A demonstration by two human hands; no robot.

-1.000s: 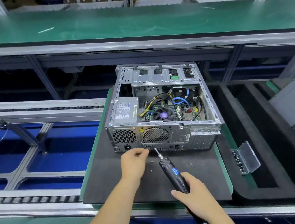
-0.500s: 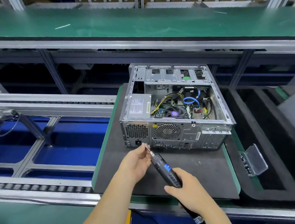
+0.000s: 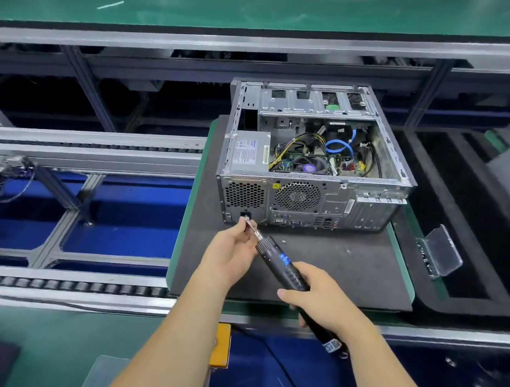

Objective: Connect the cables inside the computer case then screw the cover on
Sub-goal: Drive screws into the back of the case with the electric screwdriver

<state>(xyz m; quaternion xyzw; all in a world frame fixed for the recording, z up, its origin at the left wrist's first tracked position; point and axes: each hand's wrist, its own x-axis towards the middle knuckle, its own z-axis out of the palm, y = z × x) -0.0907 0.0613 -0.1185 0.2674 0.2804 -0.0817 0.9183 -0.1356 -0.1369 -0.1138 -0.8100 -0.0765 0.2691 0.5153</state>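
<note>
I saw the right hand [image 3: 325,301] wrapped around the screwdriver [image 3: 283,263], while the left hand [image 3: 232,252] pinched its bit [image 3: 252,225] before the case [image 3: 313,168].

yellow warning triangle, computer case [image 3: 373,206] rear

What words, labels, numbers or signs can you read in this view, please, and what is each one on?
None can be read as text.
Power supply label: printed lines, too small to read.
Yellow warning triangle on the computer case rear: a sign, no legible words.
Blue display on the electric screwdriver: marks too blurred to read.
Tag at the screwdriver's end: characters blurred.
</note>
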